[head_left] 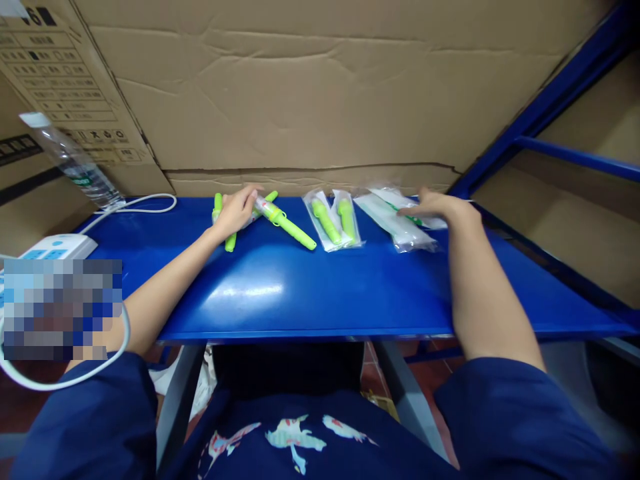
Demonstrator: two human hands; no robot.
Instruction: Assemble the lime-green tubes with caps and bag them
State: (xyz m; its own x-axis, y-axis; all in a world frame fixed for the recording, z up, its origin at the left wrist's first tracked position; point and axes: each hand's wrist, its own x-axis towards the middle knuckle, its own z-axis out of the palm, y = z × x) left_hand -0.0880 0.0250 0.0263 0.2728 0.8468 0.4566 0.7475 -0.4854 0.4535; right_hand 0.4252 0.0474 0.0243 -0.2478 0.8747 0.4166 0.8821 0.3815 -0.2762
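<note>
At the left of the blue table, my left hand (237, 212) curls over a group of lime-green sticks, its fingertips on the clear end of one lime-green stick (293, 232) that slants toward me. Other green sticks (231, 241) stick out from under that hand, partly hidden. My right hand (443, 205) is over clear plastic packets (393, 220) at the right, thumb and fingers apart; its far fingers are blurred. Green shows in the packet beneath it. Between my hands lie two bagged green sticks (327, 223), side by side and apart from both hands.
A cardboard sheet (320, 100) walls off the back of the blue table (320, 300). At the left are a water bottle (75, 163), a white power strip (65, 248) and its cable. A blue metal frame (530, 100) rises at the right.
</note>
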